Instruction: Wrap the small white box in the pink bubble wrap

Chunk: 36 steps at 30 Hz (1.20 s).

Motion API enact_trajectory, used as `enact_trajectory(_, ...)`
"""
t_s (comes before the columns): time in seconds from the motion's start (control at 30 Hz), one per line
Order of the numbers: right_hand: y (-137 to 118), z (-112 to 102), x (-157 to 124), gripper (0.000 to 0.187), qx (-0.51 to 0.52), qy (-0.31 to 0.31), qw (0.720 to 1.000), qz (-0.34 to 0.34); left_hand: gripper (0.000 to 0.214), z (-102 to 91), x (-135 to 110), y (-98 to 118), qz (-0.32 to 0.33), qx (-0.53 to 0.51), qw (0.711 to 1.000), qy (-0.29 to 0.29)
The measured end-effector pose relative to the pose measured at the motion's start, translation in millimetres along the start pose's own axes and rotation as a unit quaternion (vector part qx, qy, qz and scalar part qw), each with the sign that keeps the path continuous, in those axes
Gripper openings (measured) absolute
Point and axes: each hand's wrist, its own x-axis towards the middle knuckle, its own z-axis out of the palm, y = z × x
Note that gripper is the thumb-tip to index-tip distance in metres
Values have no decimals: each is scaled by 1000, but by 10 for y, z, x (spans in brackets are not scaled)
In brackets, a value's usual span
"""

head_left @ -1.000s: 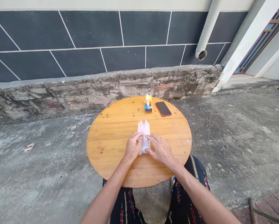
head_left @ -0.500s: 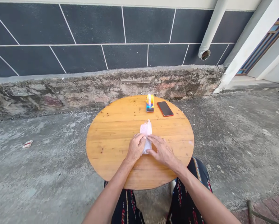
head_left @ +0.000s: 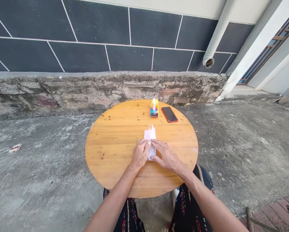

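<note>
A narrow, pale pinkish-white piece of wrapping (head_left: 152, 154) lies lengthwise on the round wooden table (head_left: 110, 145), its uneven far end pointing away from me. My left hand (head_left: 141, 153) is closed at its left side, fingers curled and thumb on the wrapping's middle. From the right, my right hand (head_left: 165, 156) reaches over it with fingers stretched out and thumb apart, fingertips touching the wrapping near my left thumb. Both hands partly cover the wrapping, and what may be inside it cannot be seen.
A yellow and blue tape dispenser (head_left: 154, 108) stands near the table's far edge. To its right lies a phone (head_left: 169, 114) with a red edge. Beyond the table runs a low stone wall base (head_left: 91, 91). A small packet (head_left: 15, 148) lies on the concrete at left.
The view has shifted slightly. At the far end, the wrapping's raised tip looks lower and flatter. Both hands keep nearly the same place on it.
</note>
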Motion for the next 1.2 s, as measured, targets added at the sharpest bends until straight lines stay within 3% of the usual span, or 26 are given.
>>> enact_trajectory(0.23, -45, -63, 29, 56, 1, -28, 1000, -2, 38, 20, -13, -44, 3, -6, 1000, 11)
enact_trajectory(0.4, -26, -49, 37, 56, -12, -35, 999, -8, 28, 57, -26, -71, -40, -25, 996, 73)
enact_trajectory(0.53, -8, -42, 48, 54, -10, -46, 999, -10, 29, 95, -36, -99, -59, -41, 994, 83)
enact_trajectory(0.7, 35, -43, 82, 54, 12, -66, 998, -18, 29, 112, -33, -132, -38, -23, 994, 96)
enact_trajectory(0.83, 64, -33, 86, 52, 16, -69, 997, -16, 28, 6, -71, -75, -15, 2, 993, 115)
enact_trajectory(1.0, 44, -49, 91, 46, 44, -60, 997, -34, 27, -180, -252, 54, 51, 34, 997, 53)
enact_trajectory(1.2, -7, -104, 82, 46, 46, -57, 997, -30, 57, -271, -412, 12, 148, 99, 983, -47)
